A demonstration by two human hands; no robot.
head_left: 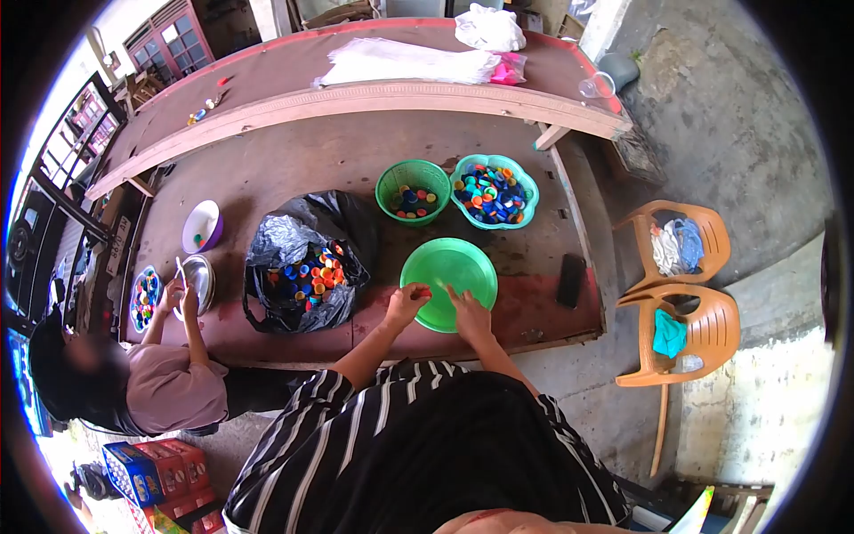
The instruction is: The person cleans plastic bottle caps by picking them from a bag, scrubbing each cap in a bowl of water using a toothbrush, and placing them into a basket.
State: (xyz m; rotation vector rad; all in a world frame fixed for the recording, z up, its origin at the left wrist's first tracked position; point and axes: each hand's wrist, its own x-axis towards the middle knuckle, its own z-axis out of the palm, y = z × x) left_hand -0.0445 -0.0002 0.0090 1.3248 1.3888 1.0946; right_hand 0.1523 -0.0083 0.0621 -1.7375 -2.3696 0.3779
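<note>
My left hand (406, 305) is closed on a small red bottle cap (424, 293) at the left rim of a light green basin (471, 258). Over the same basin, my right hand (472, 316) has its fingers drawn together and pointing toward the left hand. Whatever it grips is too small to make out. Behind the basin stand a green basket (412, 169) with a few caps and a scalloped turquoise bowl (530, 189) full of blue, orange and green caps. To the left, a black plastic bag (356, 227) lies open with many coloured caps inside.
At the left, a person (173, 387) works beside a metal bowl (206, 285), a purple-white bowl (204, 222) and a tray of caps (145, 298). A phone (571, 280) lies right of the basin. Orange chairs (719, 334) stand at right; a raised shelf (356, 100) crosses behind.
</note>
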